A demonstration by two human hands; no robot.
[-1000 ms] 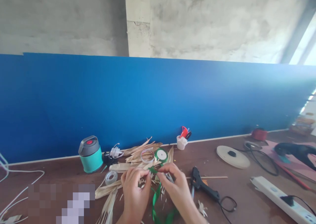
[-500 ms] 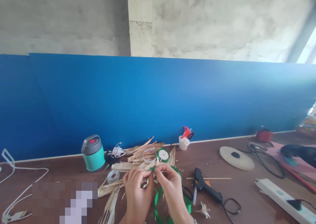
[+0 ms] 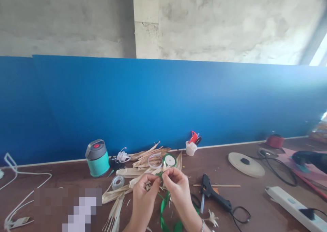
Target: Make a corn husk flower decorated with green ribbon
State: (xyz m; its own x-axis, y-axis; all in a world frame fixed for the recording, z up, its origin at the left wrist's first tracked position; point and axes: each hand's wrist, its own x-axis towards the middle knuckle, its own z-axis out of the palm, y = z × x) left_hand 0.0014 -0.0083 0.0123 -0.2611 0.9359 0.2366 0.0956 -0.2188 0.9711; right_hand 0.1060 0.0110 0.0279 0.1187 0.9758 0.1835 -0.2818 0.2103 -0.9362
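My left hand (image 3: 145, 194) and my right hand (image 3: 179, 188) meet above the table with fingertips pinched. Between them is a small dark green piece of ribbon (image 3: 160, 174), partly covered by the fingers. A pale corn husk tip shows just above the right fingertips; whether it is attached to the ribbon I cannot tell. Loops of bright green ribbon (image 3: 164, 211) hang or lie below my right hand. Behind the hands are dried corn husks (image 3: 127, 171) and a green ribbon spool (image 3: 169, 160) with a white centre.
A glue gun (image 3: 214, 194) lies to the right, near a thin wooden stick (image 3: 227, 185) and a husk flower (image 3: 212, 218). Farther right are a round lid (image 3: 251, 169) and a power strip (image 3: 288, 201). At left stand a turquoise flask (image 3: 98, 164) and a tape roll (image 3: 118, 182).
My left hand has shifted slightly right and its fingers have spread a little, showing more of the green piece. Both hands keep their pinch. The view has moved slightly.
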